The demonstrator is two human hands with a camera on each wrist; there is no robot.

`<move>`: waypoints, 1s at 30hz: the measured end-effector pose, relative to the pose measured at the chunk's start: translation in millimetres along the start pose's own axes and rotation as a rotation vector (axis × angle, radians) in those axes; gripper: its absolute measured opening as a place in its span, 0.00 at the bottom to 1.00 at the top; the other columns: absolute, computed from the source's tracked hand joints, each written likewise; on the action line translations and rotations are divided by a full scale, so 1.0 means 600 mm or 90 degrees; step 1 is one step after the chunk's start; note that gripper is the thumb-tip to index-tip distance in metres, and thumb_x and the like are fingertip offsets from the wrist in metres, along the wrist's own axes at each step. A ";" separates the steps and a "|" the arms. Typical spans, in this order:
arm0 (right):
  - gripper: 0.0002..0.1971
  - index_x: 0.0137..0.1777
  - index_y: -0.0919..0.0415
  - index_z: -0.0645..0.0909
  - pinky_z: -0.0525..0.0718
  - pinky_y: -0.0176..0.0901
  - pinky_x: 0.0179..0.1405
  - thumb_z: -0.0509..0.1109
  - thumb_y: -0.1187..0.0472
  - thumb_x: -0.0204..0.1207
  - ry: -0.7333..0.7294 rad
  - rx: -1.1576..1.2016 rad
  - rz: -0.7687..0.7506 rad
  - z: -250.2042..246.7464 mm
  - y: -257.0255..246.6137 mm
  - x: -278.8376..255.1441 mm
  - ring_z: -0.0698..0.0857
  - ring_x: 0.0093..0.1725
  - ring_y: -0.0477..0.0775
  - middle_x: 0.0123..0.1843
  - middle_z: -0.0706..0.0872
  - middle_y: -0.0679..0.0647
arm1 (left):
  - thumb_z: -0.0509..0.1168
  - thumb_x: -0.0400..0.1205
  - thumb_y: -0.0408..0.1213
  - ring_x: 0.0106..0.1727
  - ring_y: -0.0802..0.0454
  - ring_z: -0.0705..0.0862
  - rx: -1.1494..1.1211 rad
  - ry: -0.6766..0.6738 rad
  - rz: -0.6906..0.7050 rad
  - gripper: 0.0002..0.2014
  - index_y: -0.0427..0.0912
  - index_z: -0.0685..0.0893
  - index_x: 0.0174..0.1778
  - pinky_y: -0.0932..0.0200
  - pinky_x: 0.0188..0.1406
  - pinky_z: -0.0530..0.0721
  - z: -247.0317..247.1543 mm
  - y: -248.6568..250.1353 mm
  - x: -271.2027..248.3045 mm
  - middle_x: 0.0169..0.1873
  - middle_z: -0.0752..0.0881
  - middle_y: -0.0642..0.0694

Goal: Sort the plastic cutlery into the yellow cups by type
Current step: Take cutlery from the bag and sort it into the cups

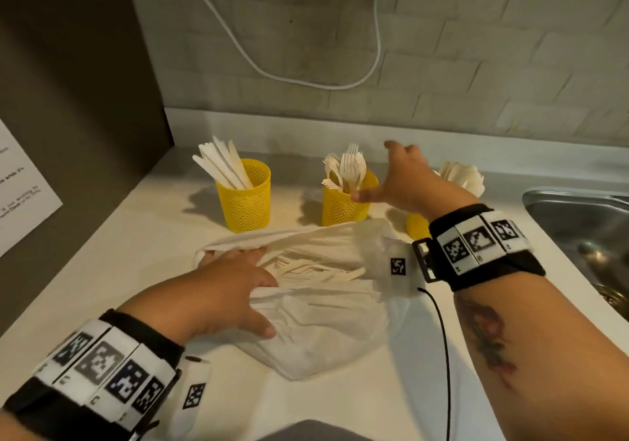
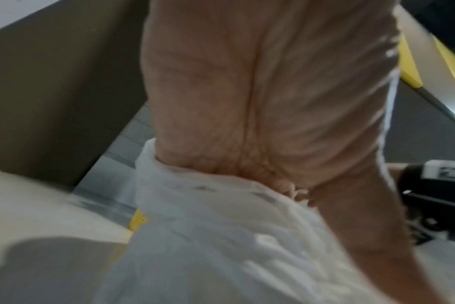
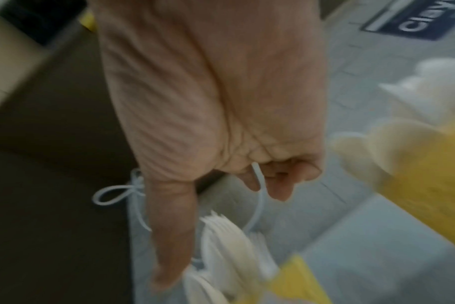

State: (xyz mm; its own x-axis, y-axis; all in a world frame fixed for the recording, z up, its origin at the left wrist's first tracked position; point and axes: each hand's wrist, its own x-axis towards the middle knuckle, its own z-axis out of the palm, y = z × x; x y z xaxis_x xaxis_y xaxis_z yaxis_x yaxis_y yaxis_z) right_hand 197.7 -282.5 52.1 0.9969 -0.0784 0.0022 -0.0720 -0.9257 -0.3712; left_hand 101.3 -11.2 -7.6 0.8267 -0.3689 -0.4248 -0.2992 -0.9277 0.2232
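Note:
Three yellow mesh cups stand in a row at the back of the counter: a knife cup [image 1: 245, 202], a fork cup [image 1: 340, 207] and a spoon cup [image 1: 418, 226], the last mostly hidden behind my right wrist, its spoons [image 1: 464, 176] showing above. A translucent bag [image 1: 326, 321] lies in front with loose cutlery [image 1: 316, 272] inside. My left hand [image 1: 235, 280] lies flat at the bag's mouth, fingers reaching under the plastic, thumb on top. My right hand [image 1: 405, 182] hovers between fork and spoon cups, fingers spread, holding nothing. The right wrist view shows the forks [image 3: 223, 246] just below that hand.
A steel sink [image 1: 578, 229] opens at the right edge of the counter. A dark cabinet side with a paper sheet [image 1: 20, 188] stands at the left. A white cable [image 1: 306, 79] hangs on the tiled wall. A black wire [image 1: 442, 338] trails from my right wrist.

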 end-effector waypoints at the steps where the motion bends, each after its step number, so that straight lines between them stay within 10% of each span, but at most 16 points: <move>1: 0.53 0.82 0.56 0.59 0.75 0.56 0.70 0.83 0.40 0.61 0.039 0.010 -0.028 -0.010 -0.010 -0.017 0.72 0.75 0.61 0.78 0.67 0.58 | 0.66 0.65 0.77 0.87 0.53 0.45 -0.055 -0.009 0.008 0.34 0.70 0.81 0.66 0.44 0.85 0.42 0.002 -0.004 -0.001 0.87 0.45 0.57; 4: 0.22 0.64 0.54 0.76 0.79 0.45 0.52 0.76 0.50 0.73 0.067 0.051 -0.213 -0.017 -0.056 -0.079 0.82 0.56 0.54 0.58 0.82 0.51 | 0.47 0.58 0.88 0.87 0.56 0.49 -0.207 0.030 0.016 0.43 0.72 0.82 0.62 0.46 0.86 0.46 0.006 -0.008 0.005 0.87 0.50 0.59; 6: 0.11 0.59 0.55 0.82 0.80 0.44 0.48 0.71 0.55 0.78 -0.085 -0.070 -0.334 0.011 -0.082 -0.107 0.85 0.53 0.56 0.53 0.87 0.52 | 0.55 0.74 0.76 0.87 0.58 0.50 -0.194 0.030 0.004 0.34 0.63 0.80 0.71 0.47 0.86 0.48 0.006 -0.005 0.011 0.86 0.54 0.59; 8: 0.18 0.65 0.54 0.81 0.78 0.43 0.48 0.73 0.53 0.76 -0.248 -0.183 -0.361 0.058 -0.087 -0.124 0.84 0.57 0.55 0.59 0.86 0.51 | 0.68 0.79 0.59 0.86 0.57 0.55 -0.101 0.004 0.016 0.12 0.56 0.89 0.47 0.50 0.83 0.58 0.008 -0.001 0.016 0.86 0.55 0.61; 10: 0.34 0.72 0.52 0.74 0.82 0.50 0.55 0.80 0.46 0.67 -0.342 -0.233 -0.349 0.099 -0.080 -0.128 0.82 0.60 0.57 0.65 0.81 0.50 | 0.75 0.71 0.56 0.81 0.52 0.66 -0.033 -0.030 0.027 0.13 0.54 0.81 0.38 0.50 0.76 0.68 0.011 -0.002 0.015 0.85 0.56 0.62; 13: 0.46 0.78 0.50 0.67 0.82 0.62 0.60 0.81 0.38 0.61 -0.406 -0.331 -0.366 0.130 -0.073 -0.123 0.78 0.65 0.60 0.69 0.73 0.51 | 0.80 0.57 0.59 0.62 0.50 0.80 -0.041 -0.066 -0.019 0.36 0.63 0.69 0.57 0.49 0.60 0.81 0.014 -0.012 0.019 0.76 0.72 0.57; 16: 0.53 0.81 0.50 0.62 0.80 0.64 0.63 0.82 0.36 0.58 -0.449 -0.393 -0.369 0.128 -0.084 -0.120 0.75 0.69 0.61 0.72 0.68 0.51 | 0.84 0.53 0.55 0.74 0.46 0.75 -0.057 -0.105 -0.031 0.66 0.70 0.44 0.79 0.44 0.72 0.77 0.015 -0.015 0.029 0.81 0.69 0.53; 19: 0.57 0.83 0.50 0.57 0.80 0.66 0.64 0.83 0.37 0.57 -0.463 -0.413 -0.358 0.132 -0.088 -0.128 0.71 0.72 0.62 0.76 0.63 0.52 | 0.86 0.58 0.50 0.83 0.49 0.64 -0.043 -0.130 -0.018 0.74 0.64 0.30 0.83 0.47 0.79 0.70 0.008 -0.008 0.035 0.87 0.56 0.52; 30: 0.21 0.58 0.52 0.79 0.76 0.44 0.36 0.73 0.40 0.71 -0.343 -0.321 -0.317 0.095 -0.064 -0.116 0.79 0.47 0.53 0.51 0.81 0.46 | 0.85 0.59 0.43 0.71 0.45 0.78 0.035 -0.038 -0.008 0.59 0.62 0.53 0.81 0.45 0.68 0.81 -0.003 -0.016 0.054 0.77 0.75 0.52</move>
State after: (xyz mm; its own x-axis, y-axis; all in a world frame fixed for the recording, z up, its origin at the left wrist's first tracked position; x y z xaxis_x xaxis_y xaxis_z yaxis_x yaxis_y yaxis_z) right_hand 132.8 -220.5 13.0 0.7863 0.4441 -0.4295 0.4956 -0.8685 0.0091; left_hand 131.8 -13.8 -21.7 0.8014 -0.3580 -0.4792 -0.3157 -0.9336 0.1695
